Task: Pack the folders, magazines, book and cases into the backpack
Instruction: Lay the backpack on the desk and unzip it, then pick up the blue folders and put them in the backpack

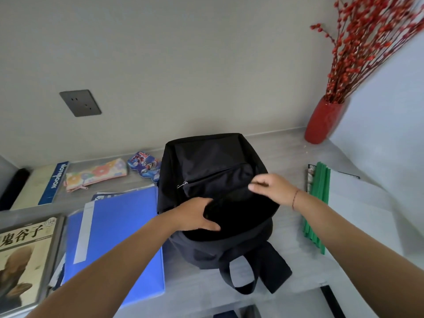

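A black backpack (pixel 211 161) stands in the middle of the desk with its main compartment open toward me. My left hand (pixel 195 214) grips the near left rim of the opening, fingers inside. My right hand (pixel 273 188) pinches the far right rim beside the front pocket. A blue folder (pixel 117 237) lies left of the backpack on top of other papers. At the far left lies a book with a portrait cover (pixel 25 258). Behind it rest a notebook (pixel 51 182), a floral case (pixel 96 174) and a blue cartoon case (pixel 144 165). Green-spined folders with white covers (pixel 321 203) lie to the right.
A red vase (pixel 322 121) with red berry branches stands at the back right corner. A wall socket (pixel 80 103) sits on the wall behind. The backpack's straps (pixel 259 271) hang over the desk's front edge. A white wall closes in on the right.
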`<act>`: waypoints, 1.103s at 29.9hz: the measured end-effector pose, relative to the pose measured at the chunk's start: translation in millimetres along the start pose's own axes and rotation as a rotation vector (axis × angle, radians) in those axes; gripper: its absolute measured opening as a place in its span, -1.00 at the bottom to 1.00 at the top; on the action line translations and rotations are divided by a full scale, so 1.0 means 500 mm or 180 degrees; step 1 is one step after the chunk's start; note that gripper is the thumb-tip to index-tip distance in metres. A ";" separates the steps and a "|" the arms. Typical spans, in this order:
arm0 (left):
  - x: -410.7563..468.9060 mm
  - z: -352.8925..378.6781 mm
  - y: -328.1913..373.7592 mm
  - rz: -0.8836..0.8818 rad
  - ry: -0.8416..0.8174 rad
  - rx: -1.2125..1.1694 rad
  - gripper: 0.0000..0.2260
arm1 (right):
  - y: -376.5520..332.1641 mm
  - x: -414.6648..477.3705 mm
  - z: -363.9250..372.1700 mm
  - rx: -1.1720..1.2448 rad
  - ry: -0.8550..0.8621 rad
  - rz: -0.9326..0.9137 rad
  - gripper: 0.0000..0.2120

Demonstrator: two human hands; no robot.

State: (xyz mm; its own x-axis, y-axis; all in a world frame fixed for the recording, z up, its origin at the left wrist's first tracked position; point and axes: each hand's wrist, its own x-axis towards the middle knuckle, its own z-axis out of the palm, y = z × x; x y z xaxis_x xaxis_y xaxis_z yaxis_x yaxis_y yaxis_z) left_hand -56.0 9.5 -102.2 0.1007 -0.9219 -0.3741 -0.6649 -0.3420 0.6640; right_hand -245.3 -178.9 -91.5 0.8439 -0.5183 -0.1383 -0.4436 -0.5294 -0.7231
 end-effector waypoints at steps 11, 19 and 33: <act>0.073 -0.159 -0.081 -0.1031 0.2273 -0.2508 -0.70 | 0.026 0.133 -0.092 0.1249 -0.0526 0.0532 -0.83; 0.178 -0.218 -0.115 -0.2221 0.2780 -0.1332 -0.65 | 0.094 0.241 -0.055 0.1803 0.0757 0.1569 -0.77; 0.196 -0.157 -0.212 -0.1943 0.2582 -0.2303 -0.58 | 0.080 0.273 0.007 0.0059 0.1109 0.1612 -0.74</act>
State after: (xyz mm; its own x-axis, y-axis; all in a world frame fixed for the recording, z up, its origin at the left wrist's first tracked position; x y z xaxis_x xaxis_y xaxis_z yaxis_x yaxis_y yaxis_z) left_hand 82.4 -59.1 -158.3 0.8481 -0.3354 -0.4102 0.1851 -0.5378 0.8225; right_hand -146.8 -268.6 -141.8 0.3802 -0.8931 -0.2406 -0.7556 -0.1499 -0.6377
